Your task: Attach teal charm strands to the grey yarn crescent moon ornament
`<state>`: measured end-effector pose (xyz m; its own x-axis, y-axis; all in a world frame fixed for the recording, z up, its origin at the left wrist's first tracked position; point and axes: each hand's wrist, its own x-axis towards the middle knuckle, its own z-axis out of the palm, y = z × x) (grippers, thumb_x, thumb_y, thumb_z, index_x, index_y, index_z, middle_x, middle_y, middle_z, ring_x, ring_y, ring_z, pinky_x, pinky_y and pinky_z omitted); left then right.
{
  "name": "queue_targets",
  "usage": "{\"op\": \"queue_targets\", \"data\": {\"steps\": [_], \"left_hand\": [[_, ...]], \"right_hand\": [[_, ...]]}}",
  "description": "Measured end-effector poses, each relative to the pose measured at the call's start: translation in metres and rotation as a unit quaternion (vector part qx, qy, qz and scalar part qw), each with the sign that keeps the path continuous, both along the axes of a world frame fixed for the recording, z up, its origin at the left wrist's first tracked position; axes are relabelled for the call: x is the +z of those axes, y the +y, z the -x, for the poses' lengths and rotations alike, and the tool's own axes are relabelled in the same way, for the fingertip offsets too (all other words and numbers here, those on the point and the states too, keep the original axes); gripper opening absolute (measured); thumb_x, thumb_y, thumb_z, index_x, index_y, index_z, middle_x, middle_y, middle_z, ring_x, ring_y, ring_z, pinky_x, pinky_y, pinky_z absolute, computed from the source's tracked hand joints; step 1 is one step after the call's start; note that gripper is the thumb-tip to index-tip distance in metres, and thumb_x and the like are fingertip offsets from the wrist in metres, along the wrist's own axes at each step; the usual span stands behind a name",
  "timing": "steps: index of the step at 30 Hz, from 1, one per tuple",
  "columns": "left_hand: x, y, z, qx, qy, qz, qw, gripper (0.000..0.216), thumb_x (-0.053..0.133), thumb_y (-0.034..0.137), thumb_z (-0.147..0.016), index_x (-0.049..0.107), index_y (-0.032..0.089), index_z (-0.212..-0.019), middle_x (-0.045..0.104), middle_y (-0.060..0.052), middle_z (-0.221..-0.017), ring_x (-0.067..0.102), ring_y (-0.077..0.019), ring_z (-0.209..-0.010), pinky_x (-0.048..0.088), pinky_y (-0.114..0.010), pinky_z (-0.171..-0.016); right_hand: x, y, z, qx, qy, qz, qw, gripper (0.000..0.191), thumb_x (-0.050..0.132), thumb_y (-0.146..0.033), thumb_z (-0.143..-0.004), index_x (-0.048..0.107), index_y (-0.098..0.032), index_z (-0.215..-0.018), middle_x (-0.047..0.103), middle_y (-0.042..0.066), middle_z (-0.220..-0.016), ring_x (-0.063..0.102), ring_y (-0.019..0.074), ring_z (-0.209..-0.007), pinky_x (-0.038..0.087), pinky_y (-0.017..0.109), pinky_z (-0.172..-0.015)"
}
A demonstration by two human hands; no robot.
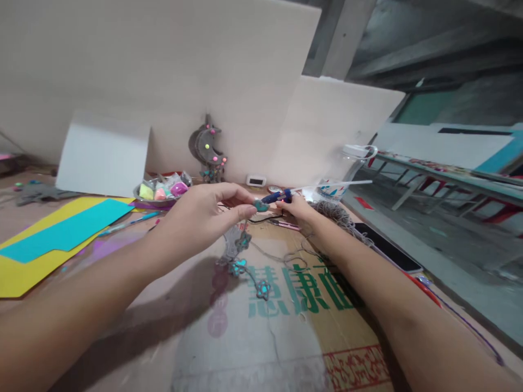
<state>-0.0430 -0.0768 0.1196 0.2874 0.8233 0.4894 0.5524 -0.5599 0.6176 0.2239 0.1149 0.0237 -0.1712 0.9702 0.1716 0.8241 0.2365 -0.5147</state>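
Observation:
My left hand point(206, 215) pinches a small teal-and-grey charm point(260, 206) between thumb and fingertips. My right hand point(301, 208) is closed around a dark blue hot glue gun point(278, 196), whose nozzle points left at the charm; I cannot tell whether they touch. A long white glue stick point(343, 184) sticks out of the gun's back toward the right. Below my left hand, grey star charms point(263, 289) with teal centres lie on the cardboard, strung along thin grey cord point(273, 332).
Grey yarn point(337, 215) and a black phone point(388, 247) lie by my right forearm, near a clear bottle point(352, 163). At the left are a bowl of coloured clay point(163, 191) and teal card point(73, 231). A grey moon ornament point(202, 144) stands against the back board.

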Motion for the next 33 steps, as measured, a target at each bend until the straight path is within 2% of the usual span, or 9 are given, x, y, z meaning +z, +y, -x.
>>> {"op": "queue_targets", "data": {"steps": [6,12,16,20,23,25,26,30,33], "left_hand": [[-0.003,0.001,-0.001,0.013,0.013,0.004,1.0,0.017,0.059,0.033,-0.083,0.071,0.022,-0.088,0.069,0.002,-0.071,0.06,-0.0115,-0.064,0.045,-0.02,-0.057],[-0.006,0.002,-0.001,0.023,0.024,0.01,0.999,0.019,0.06,0.037,-0.082,0.071,0.022,-0.088,0.069,0.001,-0.071,0.061,-0.0126,-0.064,0.045,-0.021,-0.057],[-0.01,0.003,-0.003,0.019,0.017,0.033,0.999,0.019,0.061,0.038,-0.081,0.07,0.022,-0.085,0.069,0.001,-0.073,0.062,-0.0129,-0.067,0.046,-0.022,-0.06],[-0.015,0.007,-0.004,0.004,-0.009,0.074,0.997,0.022,0.062,0.041,-0.08,0.068,0.021,-0.088,0.07,0.001,-0.079,0.062,-0.0122,-0.071,0.046,-0.021,-0.062],[-0.018,0.009,-0.006,-0.003,-0.011,0.09,0.996,0.02,0.061,0.038,-0.081,0.066,0.019,-0.086,0.069,0.0,-0.079,0.062,-0.0121,-0.071,0.046,-0.021,-0.061],[-0.019,0.008,-0.008,-0.01,0.0,0.088,0.996,0.016,0.06,0.033,-0.081,0.065,0.018,-0.083,0.067,0.001,-0.076,0.061,-0.0113,-0.069,0.045,-0.021,-0.061],[-0.02,0.007,-0.01,-0.017,0.006,0.085,0.996,0.014,0.059,0.03,-0.082,0.064,0.018,-0.082,0.066,0.002,-0.075,0.061,-0.0109,-0.068,0.045,-0.02,-0.061],[-0.022,0.006,-0.013,-0.054,0.005,0.09,0.994,0.012,0.058,0.028,-0.083,0.065,0.018,-0.083,0.067,0.001,-0.078,0.062,-0.0109,-0.072,0.045,-0.021,-0.064],[-0.021,0.006,-0.013,-0.067,-0.005,0.102,0.993,0.013,0.057,0.028,-0.083,0.065,0.018,-0.084,0.067,0.001,-0.079,0.062,-0.0107,-0.072,0.046,-0.021,-0.065]], "right_hand": [[0.007,-0.011,-0.014,0.047,-0.018,-0.015,0.999,0.035,0.062,-0.035,-0.082,0.067,-0.012,-0.107,0.071,0.012,-0.106,0.064,0.0228,-0.094,0.047,0.031,-0.084],[0.015,-0.053,-0.033,0.011,-0.051,-0.062,0.997,0.044,0.059,-0.04,-0.084,0.062,-0.013,-0.118,0.067,0.015,-0.114,0.062,0.0279,-0.101,0.044,0.037,-0.088],[0.025,-0.093,-0.032,0.031,-0.046,-0.082,0.995,0.029,0.058,-0.033,-0.084,0.067,-0.016,-0.105,0.069,0.01,-0.107,0.063,0.0227,-0.097,0.045,0.033,-0.087],[0.03,-0.126,-0.012,0.13,-0.018,-0.055,0.99,0.019,0.058,-0.032,-0.085,0.069,-0.018,-0.09,0.071,0.006,-0.094,0.064,0.0185,-0.088,0.046,0.031,-0.083],[0.026,-0.14,0.013,0.218,-0.055,-0.05,0.973,0.034,0.06,-0.045,-0.083,0.066,-0.019,-0.104,0.069,0.008,-0.1,0.062,0.0199,-0.09,0.046,0.032,-0.08],[0.018,-0.143,0.029,0.252,-0.091,-0.054,0.962,0.047,0.063,-0.052,-0.078,0.062,-0.018,-0.111,0.067,0.01,-0.102,0.06,0.0217,-0.09,0.045,0.033,-0.076],[0.013,-0.143,0.036,0.258,-0.107,-0.063,0.958,0.047,0.065,-0.051,-0.077,0.062,-0.017,-0.109,0.066,0.011,-0.101,0.059,0.022,-0.089,0.045,0.033,-0.075],[-0.009,-0.137,0.054,0.251,-0.103,-0.119,0.955,0.011,0.064,-0.026,-0.081,0.061,-0.015,-0.08,0.062,0.007,-0.085,0.054,0.0192,-0.083,0.041,0.031,-0.073],[-0.009,-0.133,0.053,0.237,-0.008,-0.126,0.963,0.008,0.055,-0.017,-0.084,0.054,-0.016,-0.075,0.06,0.006,-0.082,0.053,0.0168,-0.08,0.041,0.031,-0.073]]}}
